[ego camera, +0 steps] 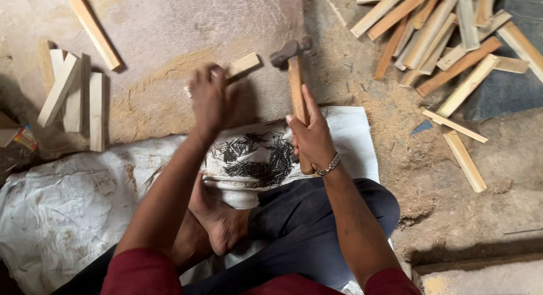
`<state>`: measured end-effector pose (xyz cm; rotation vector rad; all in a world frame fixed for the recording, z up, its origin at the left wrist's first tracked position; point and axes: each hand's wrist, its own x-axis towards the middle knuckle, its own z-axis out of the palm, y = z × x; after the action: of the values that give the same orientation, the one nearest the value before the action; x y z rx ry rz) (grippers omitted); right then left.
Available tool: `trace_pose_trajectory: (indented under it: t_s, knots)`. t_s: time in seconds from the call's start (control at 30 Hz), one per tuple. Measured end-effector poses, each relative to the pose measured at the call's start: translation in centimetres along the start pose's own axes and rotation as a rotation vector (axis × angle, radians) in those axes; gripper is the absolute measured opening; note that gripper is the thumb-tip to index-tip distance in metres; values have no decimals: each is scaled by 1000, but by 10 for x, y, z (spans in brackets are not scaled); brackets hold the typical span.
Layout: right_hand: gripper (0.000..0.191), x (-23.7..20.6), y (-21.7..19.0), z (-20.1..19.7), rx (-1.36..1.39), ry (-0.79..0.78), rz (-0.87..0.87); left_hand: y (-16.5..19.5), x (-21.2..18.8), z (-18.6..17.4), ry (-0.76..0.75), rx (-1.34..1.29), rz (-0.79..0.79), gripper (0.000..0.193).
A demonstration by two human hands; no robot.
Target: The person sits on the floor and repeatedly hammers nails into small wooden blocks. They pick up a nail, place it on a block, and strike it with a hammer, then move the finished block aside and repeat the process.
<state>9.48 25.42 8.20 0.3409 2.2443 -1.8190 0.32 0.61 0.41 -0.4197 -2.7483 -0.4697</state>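
left hand (210, 98) grips slat (240, 66) | right hand (310, 138) grips hammer (294, 85)

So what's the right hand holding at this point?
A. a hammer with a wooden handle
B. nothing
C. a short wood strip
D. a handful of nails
A: the right hand is wrapped around the wooden handle of the hammer, with its metal head raised above the pile of nails.

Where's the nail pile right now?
Head view, centre: the nail pile lies on the white sack, between the left hand and the right hand gripping the hammer.
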Motion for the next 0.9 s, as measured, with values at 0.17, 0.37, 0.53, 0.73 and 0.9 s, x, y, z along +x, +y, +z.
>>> trace_pose_trajectory:
  t_s: [0.17, 0.37, 0.53, 0.73, 0.9]
  knots:
    - [76, 6, 10, 14, -524, 185, -401, 52, -87, -16, -587, -440, 214, 32]
    - [70, 6, 2, 29, -576, 6, -188, 69, -149, -2, -650, -425, 221, 19]
    - [75, -1, -24, 35, -480, -21, -3, 65, -144, -9, -538, -502, 142, 13]
    - [76, -2, -31, 27, -228, -51, 94, 72, -145, -14, -592, -689, -22, 8]
    - [79, -1, -30, 20, -18, -99, 161, 83, -132, -17, -647, -1165, -634, 19]
